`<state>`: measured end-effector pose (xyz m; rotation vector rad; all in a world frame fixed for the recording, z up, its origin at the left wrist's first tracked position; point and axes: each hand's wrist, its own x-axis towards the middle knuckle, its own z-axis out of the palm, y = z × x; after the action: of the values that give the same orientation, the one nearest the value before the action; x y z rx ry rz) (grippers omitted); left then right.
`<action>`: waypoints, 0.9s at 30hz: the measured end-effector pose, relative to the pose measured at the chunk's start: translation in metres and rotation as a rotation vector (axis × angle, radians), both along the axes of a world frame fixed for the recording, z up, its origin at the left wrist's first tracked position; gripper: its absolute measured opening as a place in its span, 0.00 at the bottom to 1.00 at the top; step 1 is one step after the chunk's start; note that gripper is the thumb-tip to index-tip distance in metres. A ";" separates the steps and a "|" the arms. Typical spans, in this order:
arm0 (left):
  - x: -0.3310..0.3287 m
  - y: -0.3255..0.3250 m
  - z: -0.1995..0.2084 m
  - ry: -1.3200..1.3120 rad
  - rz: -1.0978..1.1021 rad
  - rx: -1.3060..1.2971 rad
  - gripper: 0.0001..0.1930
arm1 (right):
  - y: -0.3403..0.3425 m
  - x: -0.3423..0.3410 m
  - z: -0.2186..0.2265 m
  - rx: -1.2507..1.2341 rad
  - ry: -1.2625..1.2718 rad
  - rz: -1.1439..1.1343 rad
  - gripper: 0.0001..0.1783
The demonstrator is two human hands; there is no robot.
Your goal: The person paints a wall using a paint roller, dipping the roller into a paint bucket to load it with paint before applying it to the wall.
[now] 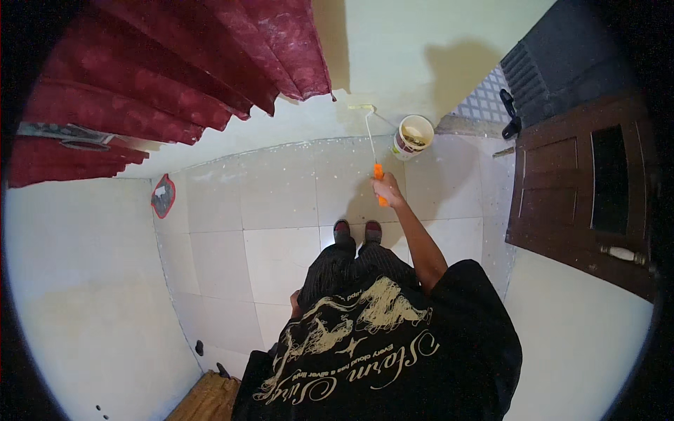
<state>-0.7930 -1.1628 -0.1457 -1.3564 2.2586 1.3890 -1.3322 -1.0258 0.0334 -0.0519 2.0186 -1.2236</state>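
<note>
One paint roller (pixel 378 170), orange handle, bent white frame, slim pale sleeve; sleeve close against the lower wall (pixel 393 63), contact not certain. One right hand (pixel 387 189), closed firmly round the handle, frame pointing away toward the wall. One left hand (pixel 295 302), low beside the trousers (pixel 328 275), largely hidden by the shirt (pixel 456 344); grip impossible to tell.

One white bucket (pixel 402 148), label on the side, standing at the far edge of the tiled floor (pixel 277 196), just right of the roller; pale paint inside, quantity unclear. One maroon curtain (pixel 203 70), hanging over the wall's left part. One red-rimmed item (pixel 163 196), kind unclear, at the floor's far left corner. One brown panelled door (pixel 549 175), beyond the floor's right edge.

Progress, by judgement: partway through rolling. Done: apparently some coating, given an uneven wall, creamier above, whiter toward the floor, plus pale specks on the tiles. Left: probably the patchy low strip near the roller and under the curtain; full extent obscured by shadow.
</note>
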 end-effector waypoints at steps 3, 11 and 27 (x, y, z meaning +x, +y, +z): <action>-0.004 -0.009 0.010 -0.073 -0.105 -0.090 0.16 | 0.014 0.009 0.017 -0.103 -0.047 -0.068 0.08; -0.062 -0.020 0.071 -0.166 -0.208 -0.041 0.16 | -0.002 -0.003 0.002 -0.071 -0.036 -0.038 0.12; -0.010 -0.021 0.027 -0.072 -0.235 -0.080 0.23 | 0.000 -0.042 -0.029 0.014 -0.013 0.011 0.15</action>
<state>-0.8026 -1.1842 -0.1187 -1.0999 2.3586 1.1669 -1.3746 -1.0260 0.0042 -0.0483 2.0129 -1.1997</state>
